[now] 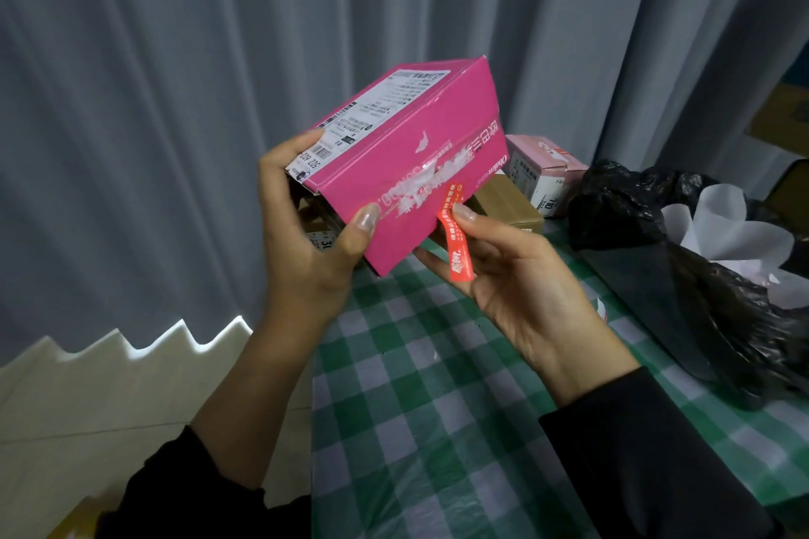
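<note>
Opening a parcel, prob. about mid-way: the red tear strip (455, 239) is part peeled. Its lower end hangs free across the right hand (516, 280), while its upper end is stuck to the pink box (407, 144) on the long side face, next to whitish scuffed patches in the print. Right hand pinches the strip btw thumb and forefinger, other fingers spread under the box's near corner. Left hand (306, 241) grips the box's near-left end, thumb on the side face, fingers wrapped over the shipping label (381, 109). Left to do, as I judge it: pull the rest of the strip off, then lift the flaps. The near-left end looks a bit ajar, can't tell for sure. Box is held in the air above the edge of the table (437, 407) w/ green check cloth, not resting on it. Long axis runs from lower left by the left hand up to the right toward the grey curtain (197, 79), far end higher. Label face is tilted up and left; side print reads upside down from here. Behind: a brown carton (503, 201), a small pink-and-white box (543, 171), and a black plastic bag (700, 276).
</note>
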